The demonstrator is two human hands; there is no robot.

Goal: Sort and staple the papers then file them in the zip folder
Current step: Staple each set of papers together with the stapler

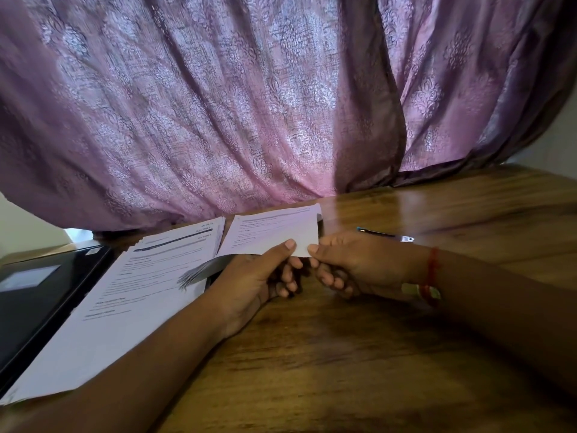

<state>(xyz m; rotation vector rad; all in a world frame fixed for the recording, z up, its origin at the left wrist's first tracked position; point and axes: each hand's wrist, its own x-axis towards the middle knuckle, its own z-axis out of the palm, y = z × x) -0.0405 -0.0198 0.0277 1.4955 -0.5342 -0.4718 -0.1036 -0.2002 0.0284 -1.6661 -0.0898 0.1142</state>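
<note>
A thin set of printed white papers [271,229] is held up above the wooden table [359,354]. My left hand [259,276] pinches its near edge with thumb on top and fingers beneath. My right hand [346,264] pinches the near right corner of the same papers. A larger stack of printed papers [125,301] lies flat on the table to the left, with sheets fanned at its far edge. A black folder [34,295] lies at the far left, partly under that stack. Whatever is behind the held papers is hidden.
A pen [385,235] with a metal clip lies on the table beyond my right wrist. A pink patterned curtain [218,104] hangs along the table's far edge. My right wrist wears a red thread [432,270].
</note>
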